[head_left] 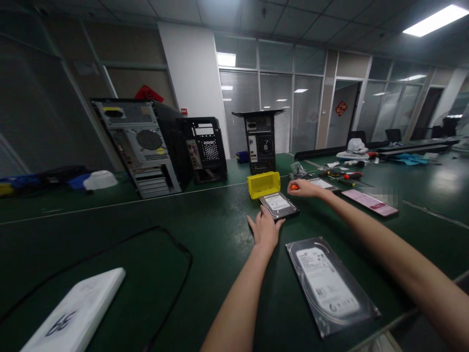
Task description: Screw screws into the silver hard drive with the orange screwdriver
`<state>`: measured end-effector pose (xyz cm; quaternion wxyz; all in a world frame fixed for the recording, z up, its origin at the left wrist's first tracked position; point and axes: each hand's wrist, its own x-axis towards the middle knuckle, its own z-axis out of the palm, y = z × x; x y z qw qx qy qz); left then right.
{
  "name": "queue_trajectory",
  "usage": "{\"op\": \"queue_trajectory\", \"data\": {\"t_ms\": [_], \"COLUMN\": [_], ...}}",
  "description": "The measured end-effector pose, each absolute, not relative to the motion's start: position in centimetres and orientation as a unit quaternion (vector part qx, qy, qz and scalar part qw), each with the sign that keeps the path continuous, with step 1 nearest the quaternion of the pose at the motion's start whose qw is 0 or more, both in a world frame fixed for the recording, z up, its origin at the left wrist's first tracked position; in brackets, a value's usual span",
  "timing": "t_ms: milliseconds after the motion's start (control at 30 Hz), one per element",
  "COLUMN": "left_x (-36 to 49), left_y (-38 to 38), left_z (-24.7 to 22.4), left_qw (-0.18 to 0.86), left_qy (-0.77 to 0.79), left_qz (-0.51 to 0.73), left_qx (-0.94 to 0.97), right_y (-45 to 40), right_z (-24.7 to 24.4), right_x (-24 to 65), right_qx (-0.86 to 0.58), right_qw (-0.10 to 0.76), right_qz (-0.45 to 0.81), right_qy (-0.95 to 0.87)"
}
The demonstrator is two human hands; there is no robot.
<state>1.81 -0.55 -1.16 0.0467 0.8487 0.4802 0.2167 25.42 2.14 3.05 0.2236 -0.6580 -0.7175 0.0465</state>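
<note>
A hard drive (277, 202) with a white label lies flat on the green table. My left hand (264, 230) is at its near left edge, fingers spread and fingertips touching or almost touching it. Just beyond the drive, my right hand (303, 187) is closed around something with an orange end (294, 187); its full shape is hidden by the fingers. A yellow open box (264, 185) stands on its side behind the drive. Closer to me, a second hard drive (328, 281) rests in a clear plastic bag. Partly behind my right hand is another labelled drive (322, 183).
Computer cases (146, 146), (205, 149) and a third case (261, 142) stand along the back. Several hand tools (348, 177) and a pink phone (370, 202) lie to the right. A black cable (183, 249) curls left, near a white block marked 39 (78, 313).
</note>
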Motion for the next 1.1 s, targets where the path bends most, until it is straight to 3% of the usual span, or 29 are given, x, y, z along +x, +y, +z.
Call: {"op": "queue_trajectory", "data": {"t_ms": [467,1100], "left_x": [1.7,1.8], "left_y": [-0.4,-0.6], "left_z": [-1.1,-1.0], "left_qw": [0.042,0.041], "left_qy": [0.481,0.483], "left_qz": [0.211,0.213], "left_qx": [0.850,0.849], "right_y": [0.1,-0.9], "right_z": [1.0,0.3], "right_x": [24.6,23.4], "right_qx": [-0.689,-0.695], "right_qw": [0.145,0.132], "right_qz": [-0.024,-0.081], "right_qy": [-0.710,-0.702]}}
